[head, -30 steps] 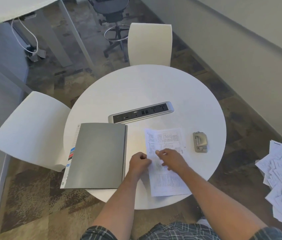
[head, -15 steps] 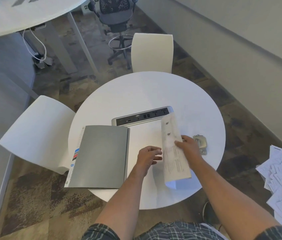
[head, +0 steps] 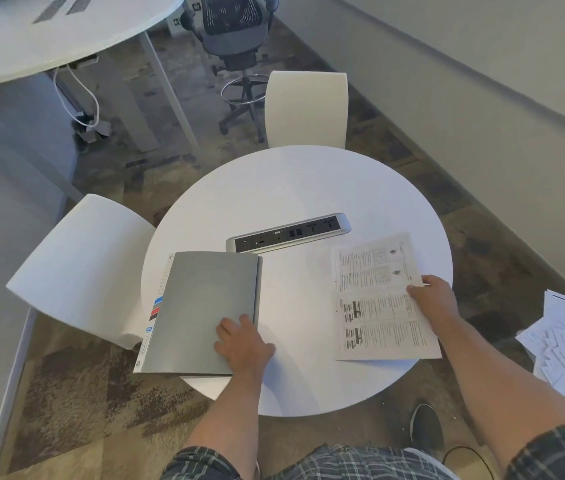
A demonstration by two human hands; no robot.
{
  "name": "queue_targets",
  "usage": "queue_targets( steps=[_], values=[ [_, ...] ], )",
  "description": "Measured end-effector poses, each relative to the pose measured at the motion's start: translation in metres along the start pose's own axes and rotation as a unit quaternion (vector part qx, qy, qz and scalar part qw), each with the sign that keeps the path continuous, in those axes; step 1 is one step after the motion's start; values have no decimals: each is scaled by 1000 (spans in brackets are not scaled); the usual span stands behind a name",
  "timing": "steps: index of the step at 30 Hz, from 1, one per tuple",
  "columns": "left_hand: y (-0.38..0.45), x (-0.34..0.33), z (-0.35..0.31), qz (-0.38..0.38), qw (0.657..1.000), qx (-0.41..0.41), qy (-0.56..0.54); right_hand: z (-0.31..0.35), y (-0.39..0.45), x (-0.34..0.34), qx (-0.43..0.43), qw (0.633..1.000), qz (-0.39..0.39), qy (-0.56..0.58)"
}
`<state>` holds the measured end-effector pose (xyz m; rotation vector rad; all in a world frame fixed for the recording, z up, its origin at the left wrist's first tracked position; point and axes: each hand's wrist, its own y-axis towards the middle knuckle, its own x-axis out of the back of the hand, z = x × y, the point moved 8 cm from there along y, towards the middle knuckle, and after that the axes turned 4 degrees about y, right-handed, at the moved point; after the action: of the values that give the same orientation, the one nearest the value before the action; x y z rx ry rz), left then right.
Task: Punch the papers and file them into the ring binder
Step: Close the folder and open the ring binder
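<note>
Papers (head: 381,299) pinched at right edge by right hand (head: 433,299); left hand (head: 243,344) flat on binder (head: 201,310).

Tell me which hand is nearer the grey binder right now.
Left. The left hand rests flat on the grey binder, at its near right corner. The right hand is apart from it, holding the printed sheet.

I could read nothing, print on the printed sheet (head: 378,299) was too blurred, binder (head: 201,310) tab labels too small
</note>
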<state>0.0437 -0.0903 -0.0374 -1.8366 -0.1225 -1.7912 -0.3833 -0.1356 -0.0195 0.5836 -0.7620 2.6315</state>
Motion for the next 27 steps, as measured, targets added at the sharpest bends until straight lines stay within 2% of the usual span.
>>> queue_targets(
  steps=[4,8,13,18,20,23,27],
  values=[
    [-2,-13,18,43,998,23,40,-19,-4,2,-34,997,-20,-60],
    [0,-20,18,49,998,20,28,-33,-4,0,-79,993,-20,-90],
    [2,-17,11,35,999,4,18,-32,-7,1,-71,987,-63,-133],
    [3,-16,7,36,998,-18,40,-7,-27,4,41,954,-189,-231],
    [5,-15,6,33,998,-35,46,-1,-34,0,89,945,-210,-236],
    [7,-17,3,43,997,-55,35,4,-40,-11,147,943,-189,-233],
    [6,-19,-3,47,995,-81,45,13,-48,-40,219,950,-98,-200]
  ],
)
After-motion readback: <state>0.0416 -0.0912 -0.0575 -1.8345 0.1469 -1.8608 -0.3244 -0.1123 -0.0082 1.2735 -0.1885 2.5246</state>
